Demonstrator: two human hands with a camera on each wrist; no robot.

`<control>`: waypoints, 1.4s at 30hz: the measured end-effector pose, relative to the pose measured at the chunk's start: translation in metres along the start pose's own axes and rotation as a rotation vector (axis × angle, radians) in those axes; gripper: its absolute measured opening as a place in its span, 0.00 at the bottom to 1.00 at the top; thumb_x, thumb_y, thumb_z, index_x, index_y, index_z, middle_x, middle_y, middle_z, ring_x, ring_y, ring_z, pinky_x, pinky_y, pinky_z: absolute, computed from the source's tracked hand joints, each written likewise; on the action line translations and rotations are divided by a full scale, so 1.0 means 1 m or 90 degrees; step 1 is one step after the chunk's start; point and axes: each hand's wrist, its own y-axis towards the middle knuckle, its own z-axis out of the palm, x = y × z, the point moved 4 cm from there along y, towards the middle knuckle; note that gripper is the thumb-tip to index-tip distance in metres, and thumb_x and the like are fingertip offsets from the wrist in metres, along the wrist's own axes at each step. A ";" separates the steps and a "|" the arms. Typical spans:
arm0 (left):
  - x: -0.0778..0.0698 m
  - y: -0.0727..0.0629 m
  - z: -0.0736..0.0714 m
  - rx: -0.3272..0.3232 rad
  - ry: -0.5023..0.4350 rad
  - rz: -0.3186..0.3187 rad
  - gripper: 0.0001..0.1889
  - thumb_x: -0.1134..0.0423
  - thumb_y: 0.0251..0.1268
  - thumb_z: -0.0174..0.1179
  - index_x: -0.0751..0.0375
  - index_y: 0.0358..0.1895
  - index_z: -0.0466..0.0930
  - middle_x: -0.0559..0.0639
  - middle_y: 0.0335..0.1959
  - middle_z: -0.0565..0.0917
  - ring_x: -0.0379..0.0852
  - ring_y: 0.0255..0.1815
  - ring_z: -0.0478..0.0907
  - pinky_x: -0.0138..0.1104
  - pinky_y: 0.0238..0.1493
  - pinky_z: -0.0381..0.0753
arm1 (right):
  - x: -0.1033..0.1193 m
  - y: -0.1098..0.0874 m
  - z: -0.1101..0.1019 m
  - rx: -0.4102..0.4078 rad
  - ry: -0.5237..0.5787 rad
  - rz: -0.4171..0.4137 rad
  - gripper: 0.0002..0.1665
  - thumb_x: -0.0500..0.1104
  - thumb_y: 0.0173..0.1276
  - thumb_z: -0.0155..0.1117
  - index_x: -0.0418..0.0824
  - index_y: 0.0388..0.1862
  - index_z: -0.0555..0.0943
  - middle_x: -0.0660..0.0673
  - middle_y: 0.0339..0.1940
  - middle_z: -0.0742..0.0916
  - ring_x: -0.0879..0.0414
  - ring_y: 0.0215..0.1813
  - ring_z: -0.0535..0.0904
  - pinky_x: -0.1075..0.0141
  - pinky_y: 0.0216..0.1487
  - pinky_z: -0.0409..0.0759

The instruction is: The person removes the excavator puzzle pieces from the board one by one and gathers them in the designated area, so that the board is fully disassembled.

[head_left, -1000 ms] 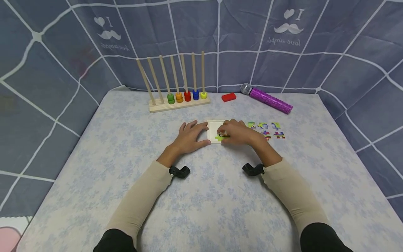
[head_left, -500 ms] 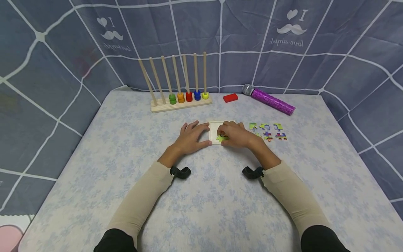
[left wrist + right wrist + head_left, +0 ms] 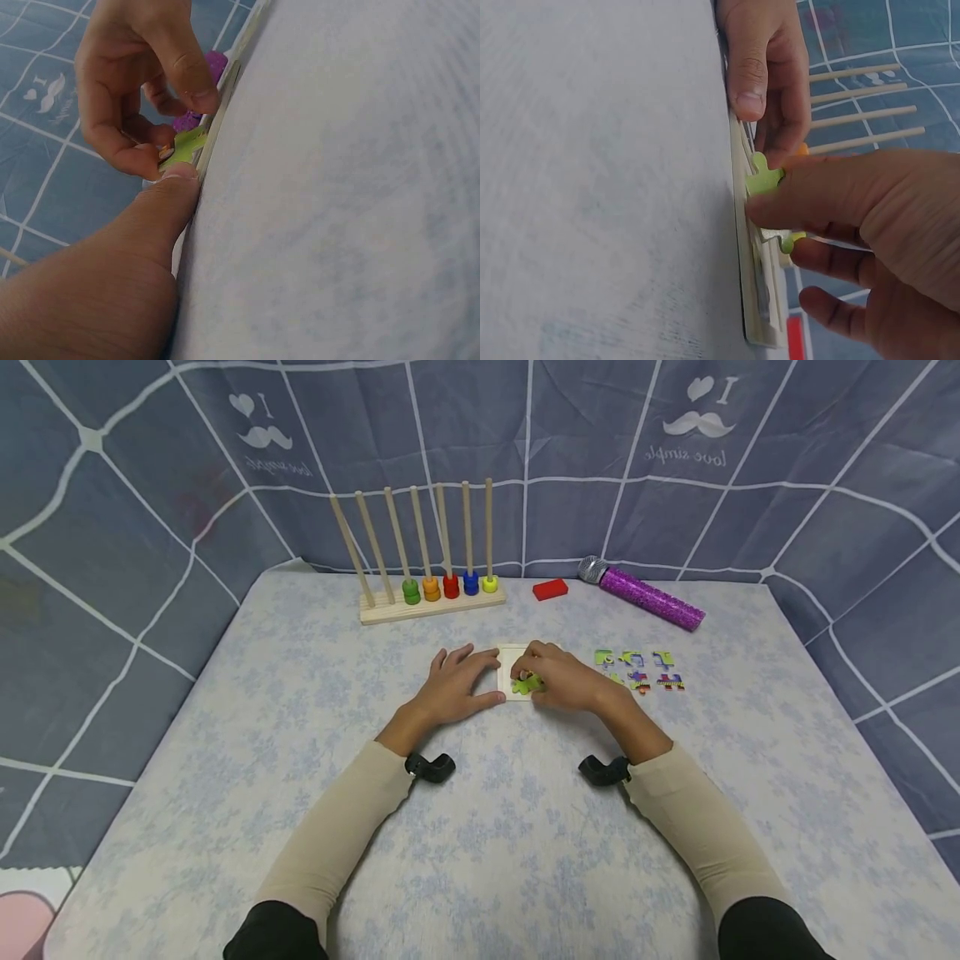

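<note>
In the head view, a small light wooden puzzle tray (image 3: 506, 662) lies on the table between the hands. My left hand (image 3: 452, 687) is at its left end, fingers spread, with thumb and index finger touching the rim near the corners. My right hand (image 3: 567, 678) is over the tray and pinches a green jigsaw piece (image 3: 527, 683) between thumb and fingers. From the right wrist, the green piece (image 3: 763, 180) shows tilted above the tray (image 3: 759, 330), under the thumb. In the left wrist view, the left thumb (image 3: 169, 199) presses the rim beside the green piece (image 3: 185, 148).
Several loose jigsaw pieces (image 3: 637, 671) lie in two rows right of the tray. Farther back stand a wooden peg rack (image 3: 433, 608) with coloured beads, a red block (image 3: 550, 589) and a purple glittery microphone (image 3: 651, 597). A tiled-pattern curtain (image 3: 570, 460) surrounds the table.
The right fingers have turned the green piece a little within the tray, and more of its green face shows now. My left hand keeps its place at the rim.
</note>
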 end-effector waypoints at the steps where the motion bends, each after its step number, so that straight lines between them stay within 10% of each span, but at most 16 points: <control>1: 0.000 0.000 0.000 0.000 0.000 0.001 0.33 0.37 0.71 0.57 0.49 0.72 0.70 0.42 0.79 0.60 0.55 0.81 0.47 0.59 0.74 0.35 | 0.000 -0.001 0.000 -0.003 -0.001 -0.006 0.21 0.27 0.63 0.70 0.38 0.55 0.83 0.41 0.50 0.79 0.47 0.52 0.74 0.51 0.54 0.73; 26: -0.003 0.000 -0.002 0.003 0.008 0.001 0.33 0.37 0.71 0.58 0.49 0.72 0.70 0.43 0.79 0.60 0.56 0.81 0.47 0.60 0.74 0.36 | -0.008 -0.015 -0.023 -0.034 -0.009 -0.003 0.21 0.31 0.65 0.69 0.38 0.57 0.84 0.41 0.50 0.80 0.48 0.47 0.78 0.52 0.50 0.78; 42: -0.002 0.002 0.001 -0.007 0.008 0.004 0.34 0.38 0.70 0.60 0.51 0.72 0.70 0.44 0.79 0.61 0.57 0.80 0.48 0.61 0.74 0.38 | -0.079 -0.153 -0.048 -0.050 0.017 0.139 0.13 0.28 0.66 0.70 0.35 0.49 0.85 0.42 0.49 0.83 0.50 0.45 0.80 0.51 0.46 0.79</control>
